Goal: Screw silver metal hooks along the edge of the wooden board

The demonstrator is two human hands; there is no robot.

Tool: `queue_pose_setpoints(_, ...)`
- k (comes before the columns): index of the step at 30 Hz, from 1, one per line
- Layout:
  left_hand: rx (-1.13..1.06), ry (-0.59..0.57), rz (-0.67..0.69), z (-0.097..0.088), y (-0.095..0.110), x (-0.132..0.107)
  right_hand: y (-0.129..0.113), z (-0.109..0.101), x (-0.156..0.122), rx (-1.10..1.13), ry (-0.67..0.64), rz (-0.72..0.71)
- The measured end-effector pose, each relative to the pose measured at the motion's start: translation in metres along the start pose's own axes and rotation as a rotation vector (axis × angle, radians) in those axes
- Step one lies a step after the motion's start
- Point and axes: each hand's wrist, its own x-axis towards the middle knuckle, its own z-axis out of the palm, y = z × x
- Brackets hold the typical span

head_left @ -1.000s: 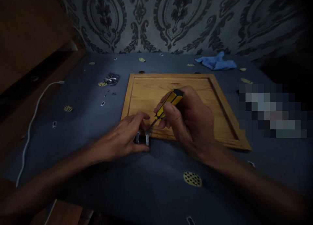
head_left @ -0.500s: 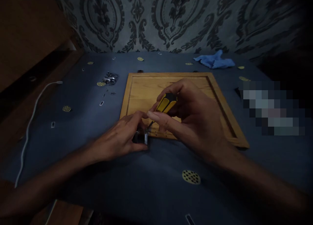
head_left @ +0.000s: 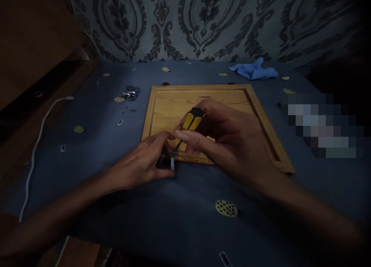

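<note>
Driver slants down to the fitting at the panel's near edge

Your right hand (head_left: 232,147) is closed around the yellow-and-black ribbed handle of a screwdriver (head_left: 193,120), over the near part of the honey-coloured framed wooden panel (head_left: 171,108). The tool's long axis runs obliquely, handle end up and toward the panel's right, dark shaft down and toward its near-left corner. From your right hand, the shiny silvery metal fitting (head_left: 172,163) therefore lies down and to the left, at the panel's near edge and partly jutting beyond it. The tip appears to meet that fitting, but it is too dark to tell exactly where.

Your left hand (head_left: 142,159) is the nearer one: its thumb is just beyond the panel's near edge, its forefinger is curled above the wood, and the fitting lies between them. Thumb and forefinger stand apart; you cannot tell from here how firmly they press. Just right of the fitting, small dark holes (head_left: 196,156) dot the panel's near edge.

Left of the panel's far part lie a heap of shiny metal pieces (head_left: 131,92) and a few small dark screws (head_left: 133,110). Beyond its far-right corner is a crumpled bright-blue cloth (head_left: 255,70).
</note>
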Motion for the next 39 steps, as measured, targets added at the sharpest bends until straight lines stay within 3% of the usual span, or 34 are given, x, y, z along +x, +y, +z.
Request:
queue_pose_setpoints(5,0.012,-0.016,-0.032,0.0,0.001,-0.001,-0.003,0.006,-0.002,0.07,0.213,-0.005)
queue_pose_setpoints(7,0.013,-0.021,-0.032,0.0,0.001,-0.001,-0.005,0.007,-0.001,0.128,0.238,-0.014)
queue_pose_setpoints(30,0.011,0.007,0.013,0.001,-0.001,0.0,0.009,0.011,-0.003,0.1,0.114,-0.063)
queue_pose_setpoints(39,-0.002,-0.007,0.014,0.002,-0.005,-0.001,-0.002,0.007,-0.001,0.127,0.194,-0.049)
